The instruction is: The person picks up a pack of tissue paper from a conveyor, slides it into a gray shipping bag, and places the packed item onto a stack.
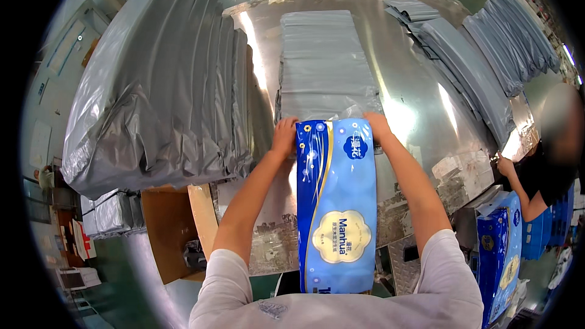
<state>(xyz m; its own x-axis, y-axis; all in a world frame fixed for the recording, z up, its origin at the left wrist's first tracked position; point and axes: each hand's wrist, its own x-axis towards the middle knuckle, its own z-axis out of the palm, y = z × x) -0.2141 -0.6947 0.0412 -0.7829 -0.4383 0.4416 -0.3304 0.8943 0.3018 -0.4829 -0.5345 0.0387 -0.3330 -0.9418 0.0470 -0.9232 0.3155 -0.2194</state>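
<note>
A long plastic-wrapped pack of tissue paper (323, 189), dark and light blue with a cream label, reaches from my chest to the near end of a stack of flat grey plastic bags (326, 55). At its far left corner my left hand (284, 137) is closed on the side of the pack, the fingertips partly hidden. My right hand (378, 127) grips the opposite far corner, most of its fingers out of sight behind the wrapping. A bit of clear plastic film (350, 112) sticks up between the hands.
Tall grey bag piles (164, 85) stand at left, with more bags (469, 61) at right on the metal table (408, 109). A cardboard box (167, 231) sits below left. At right, another person's hand (504, 166) is near a second blue pack (499, 256).
</note>
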